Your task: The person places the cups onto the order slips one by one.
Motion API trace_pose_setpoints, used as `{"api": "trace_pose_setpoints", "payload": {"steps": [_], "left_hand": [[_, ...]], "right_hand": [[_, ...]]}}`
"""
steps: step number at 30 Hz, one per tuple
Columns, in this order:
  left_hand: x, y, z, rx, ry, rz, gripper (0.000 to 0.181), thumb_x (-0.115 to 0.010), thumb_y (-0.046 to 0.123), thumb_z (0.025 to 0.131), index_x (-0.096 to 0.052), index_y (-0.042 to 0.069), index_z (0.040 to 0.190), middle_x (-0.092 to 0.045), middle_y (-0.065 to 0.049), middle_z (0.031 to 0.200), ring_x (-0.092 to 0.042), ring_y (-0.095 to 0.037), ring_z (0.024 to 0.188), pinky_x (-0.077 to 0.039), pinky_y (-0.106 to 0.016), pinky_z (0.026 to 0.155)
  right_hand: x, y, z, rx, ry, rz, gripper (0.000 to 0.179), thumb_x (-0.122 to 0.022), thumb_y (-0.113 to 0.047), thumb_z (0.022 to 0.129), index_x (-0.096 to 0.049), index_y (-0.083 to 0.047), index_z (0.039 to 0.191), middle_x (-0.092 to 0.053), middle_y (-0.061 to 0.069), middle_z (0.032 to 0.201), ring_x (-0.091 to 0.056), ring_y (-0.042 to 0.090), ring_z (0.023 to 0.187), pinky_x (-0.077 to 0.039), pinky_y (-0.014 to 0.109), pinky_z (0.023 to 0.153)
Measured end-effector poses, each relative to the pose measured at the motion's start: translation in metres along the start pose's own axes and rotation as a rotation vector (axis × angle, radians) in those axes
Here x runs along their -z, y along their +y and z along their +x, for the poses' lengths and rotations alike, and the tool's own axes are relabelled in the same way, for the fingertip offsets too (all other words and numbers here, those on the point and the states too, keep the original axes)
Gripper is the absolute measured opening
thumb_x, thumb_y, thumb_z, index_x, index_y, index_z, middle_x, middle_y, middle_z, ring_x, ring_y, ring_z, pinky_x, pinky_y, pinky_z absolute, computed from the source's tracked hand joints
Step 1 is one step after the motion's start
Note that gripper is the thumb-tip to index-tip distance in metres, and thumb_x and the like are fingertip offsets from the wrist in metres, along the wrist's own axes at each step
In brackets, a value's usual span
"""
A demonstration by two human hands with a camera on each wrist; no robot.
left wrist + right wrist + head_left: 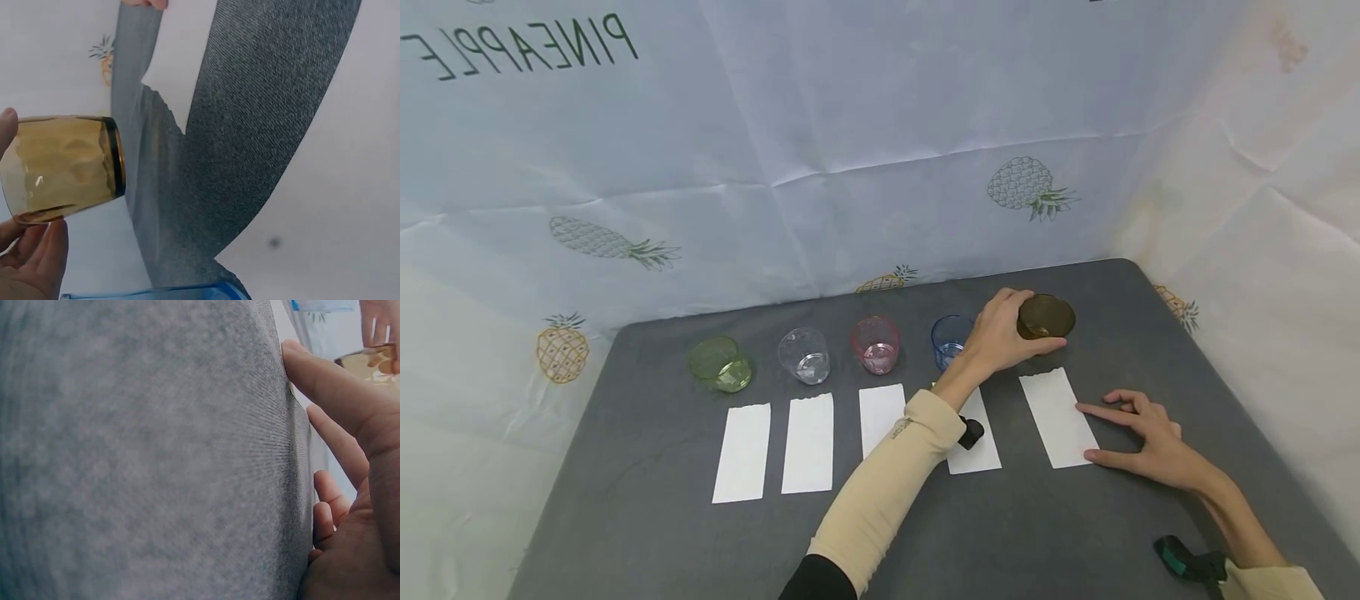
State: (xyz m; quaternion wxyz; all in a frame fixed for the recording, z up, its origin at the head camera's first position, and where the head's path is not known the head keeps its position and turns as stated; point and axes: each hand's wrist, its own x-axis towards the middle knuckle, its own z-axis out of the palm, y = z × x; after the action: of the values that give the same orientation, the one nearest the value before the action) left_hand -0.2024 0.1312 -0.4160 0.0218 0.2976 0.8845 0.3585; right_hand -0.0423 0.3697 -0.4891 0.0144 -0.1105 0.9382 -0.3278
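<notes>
My left hand (1000,329) grips an amber glass (1047,317) at the back right of the table, fingers and thumb round its sides. In the left wrist view, the glass (69,165) points its dark, thick end toward the tabletop. Just left of that hand stands a blue glass (950,337), partly covered by it. In front of the amber glass lies a white paper strip (1060,421). My right hand (1150,446) rests beside this strip, with index finger and thumb stretched out to its right edge and the other fingers loosely bent.
A green glass (721,364), a clear glass (805,354) and a pink glass (876,343) stand along the back to the left. More white strips (741,454) lie before them, one partly under my left forearm. A pineapple-print cloth (820,167) hangs behind the grey table (647,467).
</notes>
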Motion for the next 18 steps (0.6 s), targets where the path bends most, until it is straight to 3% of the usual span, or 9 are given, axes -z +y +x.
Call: {"api": "trace_pose_setpoints", "payload": {"steps": [18], "left_hand": [[0.007, 0.013, -0.019, -0.083, 0.064, -0.038, 0.082, -0.088, 0.05, 0.077, -0.057, 0.013, 0.144, -0.059, -0.004, 0.14, -0.061, -0.016, 0.123, -0.052, -0.016, 0.093]], "right_hand": [[0.001, 0.0, 0.0, 0.012, 0.001, 0.004, 0.068, -0.089, -0.022, 0.077, -0.064, -0.022, 0.14, -0.041, 0.015, 0.133, -0.033, 0.043, 0.117, -0.018, 0.054, 0.074]]}}
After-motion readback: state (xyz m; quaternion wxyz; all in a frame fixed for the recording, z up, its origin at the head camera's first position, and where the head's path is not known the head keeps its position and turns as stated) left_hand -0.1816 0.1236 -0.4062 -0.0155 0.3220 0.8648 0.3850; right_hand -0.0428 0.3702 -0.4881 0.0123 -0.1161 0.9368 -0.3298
